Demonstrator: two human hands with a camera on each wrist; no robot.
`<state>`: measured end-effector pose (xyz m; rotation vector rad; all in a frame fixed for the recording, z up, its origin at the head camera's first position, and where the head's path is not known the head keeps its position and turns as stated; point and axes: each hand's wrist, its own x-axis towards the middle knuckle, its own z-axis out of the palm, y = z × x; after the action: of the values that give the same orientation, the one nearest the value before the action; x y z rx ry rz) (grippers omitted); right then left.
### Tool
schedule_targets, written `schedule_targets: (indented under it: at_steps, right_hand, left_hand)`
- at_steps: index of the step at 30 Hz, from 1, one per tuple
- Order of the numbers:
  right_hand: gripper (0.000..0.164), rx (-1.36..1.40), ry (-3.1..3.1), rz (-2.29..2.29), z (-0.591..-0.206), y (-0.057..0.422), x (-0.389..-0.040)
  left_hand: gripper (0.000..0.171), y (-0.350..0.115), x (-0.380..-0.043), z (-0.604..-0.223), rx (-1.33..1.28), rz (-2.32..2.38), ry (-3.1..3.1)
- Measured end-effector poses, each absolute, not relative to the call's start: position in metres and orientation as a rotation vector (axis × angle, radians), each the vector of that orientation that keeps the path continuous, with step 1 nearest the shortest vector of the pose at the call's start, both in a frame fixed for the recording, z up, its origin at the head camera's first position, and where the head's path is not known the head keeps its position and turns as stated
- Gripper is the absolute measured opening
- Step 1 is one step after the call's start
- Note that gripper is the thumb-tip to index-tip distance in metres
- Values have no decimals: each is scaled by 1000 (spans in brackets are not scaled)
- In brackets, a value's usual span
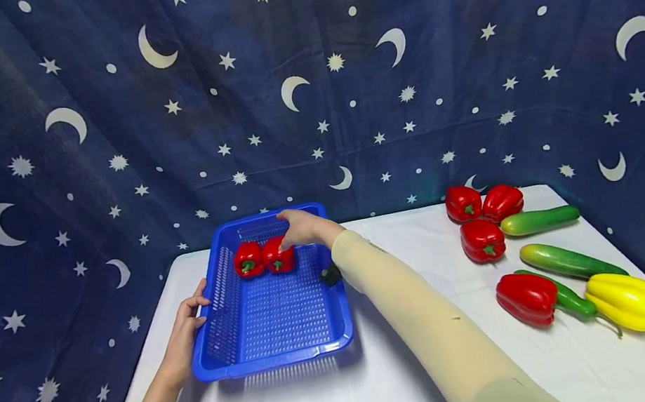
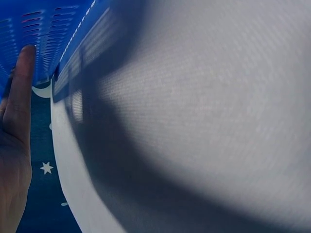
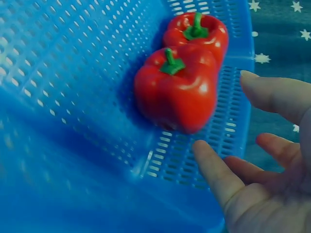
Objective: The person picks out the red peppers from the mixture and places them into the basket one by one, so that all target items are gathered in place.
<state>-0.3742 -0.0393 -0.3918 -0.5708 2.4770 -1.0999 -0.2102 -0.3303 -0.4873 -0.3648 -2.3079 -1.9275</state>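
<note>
A blue plastic basket (image 1: 288, 361) with slotted walls stands on the left part of the table. Inside, near its back, two red bell peppers (image 1: 249, 259) sit side by side with green stems. My right hand (image 1: 305, 226) reaches over the back right of the basket. The right wrist view shows its thumb and fingers (image 3: 217, 174) spread, just apart from the nearer bell pepper (image 3: 177, 90), holding nothing. My left hand (image 1: 186, 330) touches the basket's left side from outside. In the left wrist view a straight finger (image 2: 23, 73) lies against the slotted wall.
On the right of the white table (image 1: 425, 354) lie several more red bell peppers (image 1: 483, 240), a yellow bell pepper (image 1: 624, 301), two cucumbers (image 1: 569, 259) and a thin green pepper (image 1: 572, 300). A dark blue curtain (image 1: 310, 125) with moons and stars hangs behind and at the sides.
</note>
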Motion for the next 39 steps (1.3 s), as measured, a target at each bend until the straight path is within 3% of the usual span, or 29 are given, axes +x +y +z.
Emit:
schedule_targets:
  at_steps: [9,24,39]
  right_hand:
    - [69,-737,2505,-1107,-373,-16,-364]
    - [67,-961,2544,-1030,-358,28,-339]
    - [66,-967,2566,-1051,-352,78,-311]
  left_hand:
    - [27,-330,-210,-489,-362,-1949,-2291]
    - [27,-330,-209,-488,-403,-1936,-2292]
    - [28,-332,-209,-490,-401,-1917,-2314]
